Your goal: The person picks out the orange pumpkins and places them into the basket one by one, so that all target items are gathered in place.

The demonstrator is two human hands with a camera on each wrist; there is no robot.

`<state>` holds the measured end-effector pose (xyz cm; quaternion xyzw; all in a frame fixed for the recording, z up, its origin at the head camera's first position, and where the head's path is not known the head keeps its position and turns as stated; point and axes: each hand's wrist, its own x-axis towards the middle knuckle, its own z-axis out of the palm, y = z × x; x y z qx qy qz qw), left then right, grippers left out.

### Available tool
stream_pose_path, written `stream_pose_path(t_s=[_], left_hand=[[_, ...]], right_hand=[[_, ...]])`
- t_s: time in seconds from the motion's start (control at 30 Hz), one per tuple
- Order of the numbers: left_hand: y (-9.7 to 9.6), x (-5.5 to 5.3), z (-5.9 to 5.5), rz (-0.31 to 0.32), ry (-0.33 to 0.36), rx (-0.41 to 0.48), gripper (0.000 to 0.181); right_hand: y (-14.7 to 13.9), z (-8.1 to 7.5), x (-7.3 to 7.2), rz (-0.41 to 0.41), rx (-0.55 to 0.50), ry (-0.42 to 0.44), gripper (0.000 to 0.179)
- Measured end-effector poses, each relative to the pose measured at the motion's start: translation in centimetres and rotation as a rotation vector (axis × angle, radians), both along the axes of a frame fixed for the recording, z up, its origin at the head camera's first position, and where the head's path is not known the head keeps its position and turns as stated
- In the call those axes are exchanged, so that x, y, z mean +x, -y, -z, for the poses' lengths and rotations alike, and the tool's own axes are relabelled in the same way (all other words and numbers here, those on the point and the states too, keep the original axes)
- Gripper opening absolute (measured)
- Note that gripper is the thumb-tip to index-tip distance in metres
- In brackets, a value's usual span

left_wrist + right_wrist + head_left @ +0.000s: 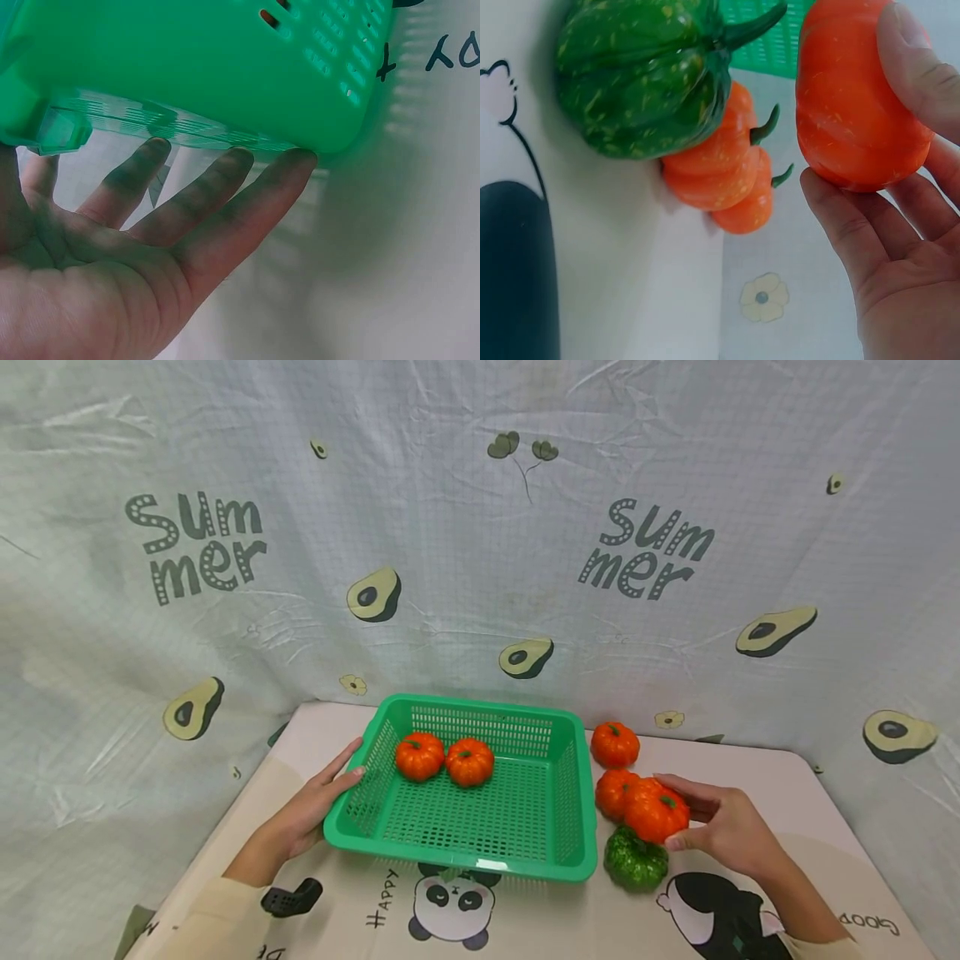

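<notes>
Sitting between thumb and fingers, an orange pumpkin point(656, 811) is gripped by the right hand point(729, 828).

On the hanging sheet point(450, 527) before me I read "SUMMER" point(198, 547) at my left, split over two lines as "SUM" and "MER", its strokes filled with small dots. A second "SUMMER" point(647, 550) stands on the same sheet to my right, split the same way and slanting. On the desk point(570, 918) I read "HAPPY" point(382, 899), running from bottom to top beside a printed panda point(453, 906). Near the desk's right edge, a small word point(868, 923) seems to read "GOOD", but I cannot be sure. Close to my left sleeve point(228, 914), a scrap of lettering point(272, 953) is cut off. My left wrist view catches only partial dark letters point(454, 51) on the desk.
</notes>
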<state>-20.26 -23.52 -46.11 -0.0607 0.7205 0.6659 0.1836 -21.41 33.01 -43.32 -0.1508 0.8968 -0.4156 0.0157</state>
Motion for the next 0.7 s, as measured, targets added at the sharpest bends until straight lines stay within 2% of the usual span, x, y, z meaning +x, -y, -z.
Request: stream_pose_path(t_s=[0.17, 0.4, 0.7], left_hand=[[0.0, 0.0, 0.0, 0.001, -0.001, -0.001, 0.072], [0.0, 0.0, 0.1, 0.001, -0.003, -0.008, 0.072], [0.1, -0.1, 0.0, 0.009, -0.011, 0.004, 0.072]], right_hand=[[0.7, -0.3, -0.2, 0.004, 0.020, 0.008, 0.085], [1.6, -0.7, -0.4, -0.086, -0.051, -0.068, 0.081], [2.7, -0.8, -1.0, -0.147, -0.084, -0.122, 0.079]])
